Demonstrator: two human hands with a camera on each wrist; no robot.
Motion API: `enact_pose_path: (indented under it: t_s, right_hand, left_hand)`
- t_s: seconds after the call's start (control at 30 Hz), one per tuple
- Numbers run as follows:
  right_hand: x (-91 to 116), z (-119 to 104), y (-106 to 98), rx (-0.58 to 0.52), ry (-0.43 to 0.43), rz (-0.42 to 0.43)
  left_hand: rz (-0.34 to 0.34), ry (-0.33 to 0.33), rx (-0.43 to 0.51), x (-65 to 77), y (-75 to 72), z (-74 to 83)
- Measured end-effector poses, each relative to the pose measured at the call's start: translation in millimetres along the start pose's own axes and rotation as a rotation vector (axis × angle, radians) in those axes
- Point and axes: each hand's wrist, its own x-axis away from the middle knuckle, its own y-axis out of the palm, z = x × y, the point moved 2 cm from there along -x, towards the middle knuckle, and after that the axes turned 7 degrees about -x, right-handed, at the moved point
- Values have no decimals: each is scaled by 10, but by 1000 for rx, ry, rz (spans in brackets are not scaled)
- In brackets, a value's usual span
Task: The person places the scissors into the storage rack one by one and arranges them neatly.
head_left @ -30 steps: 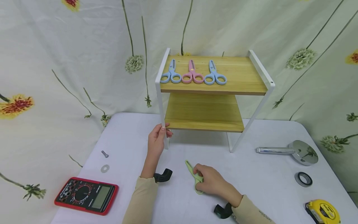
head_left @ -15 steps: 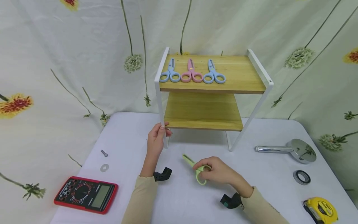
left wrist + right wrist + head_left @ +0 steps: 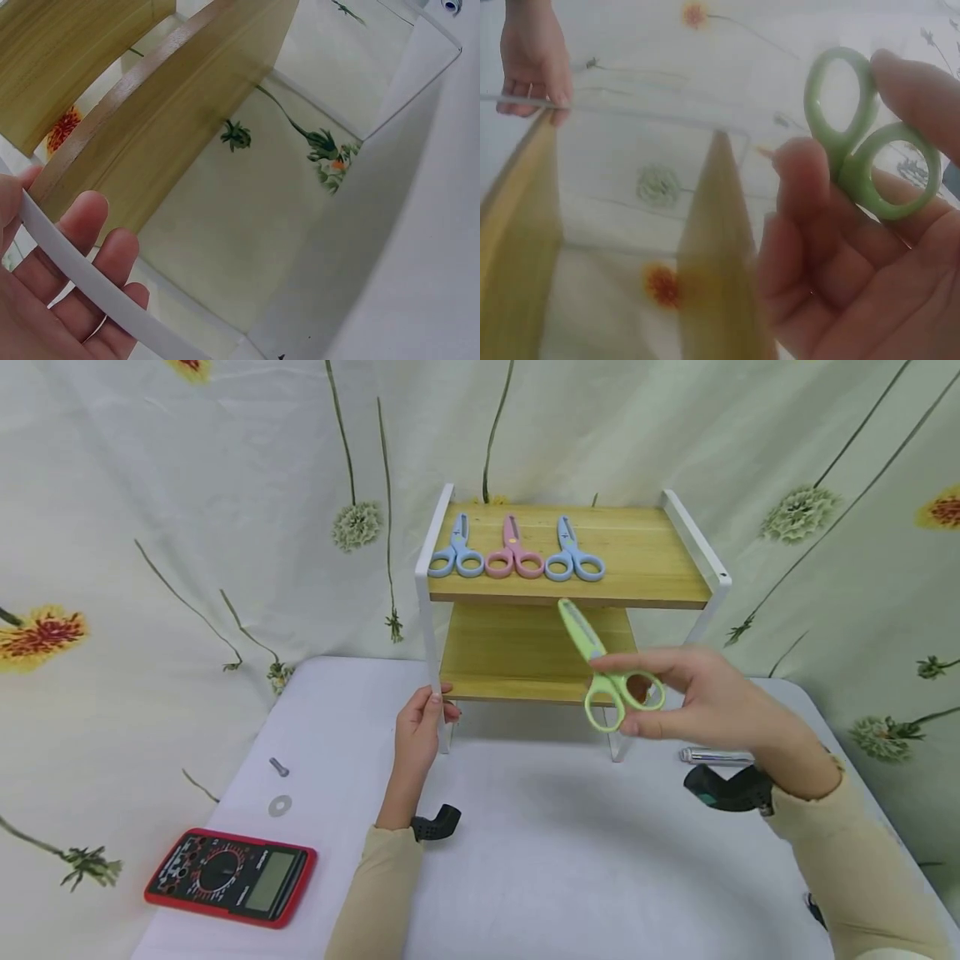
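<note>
My right hand (image 3: 701, 697) pinches light green scissors (image 3: 576, 628) by the handles, raised in front of the lower shelf in the head view. The blades tilt up and left; in the right wrist view the green handle loops (image 3: 841, 135) show between thumb and fingers. My left hand (image 3: 422, 727) grips the left white leg of a two-tier wooden shelf rack (image 3: 645, 547); in the left wrist view its fingers (image 3: 112, 255) curl round the white frame (image 3: 90, 274). On the top shelf lie blue scissors (image 3: 457, 553), pink scissors (image 3: 513, 556) and more blue scissors (image 3: 573, 558), side by side.
A red multimeter (image 3: 228, 877) lies at the table's left, with a washer (image 3: 280, 806) and a bolt (image 3: 279, 767) beyond it. The chrome shower head handle (image 3: 712, 756) shows partly behind my right arm. A flowered cloth (image 3: 225, 485) hangs behind the rack.
My right hand has lifted the green scissors off the table, moving up and right to the front of the rack. The left hand has kept its grip on the leg.
</note>
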Motion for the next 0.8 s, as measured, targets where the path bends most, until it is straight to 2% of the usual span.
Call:
enact_pose_path:
  t_s: [0.1,0.17,0.27,0.37,0.47,0.57,0.63,0.8]
  right_hand:
    - [-124,-80,-254,85,-10,81]
    - [-209,-100,-419,152,19,120]
    - [-342,-95,-634,299,147,149]
    - [-475,-37,-789,448,316,123]
    - [-596,58,-870,543,445,76]
    - [-667,152,-891,597,511,31]
    - [-678,204,-885,611,531,11]
    - [-657,289,-832,655,495,10]
  left_hand:
    - [3,-4,0,-7,-2,-2]
    - [4,-3,5,-7,-3,-1]
    - [4,-9,12,-4,-2,-6]
    - [1,-18,17,3,2,-14]
    - [1,-23,10,6,4,-21]
    - [4,-13,4,1,7,-25]
    - [1,-9,-3,-3,7,-27]
    - [-2,-8,-21,-3,-9,-26]
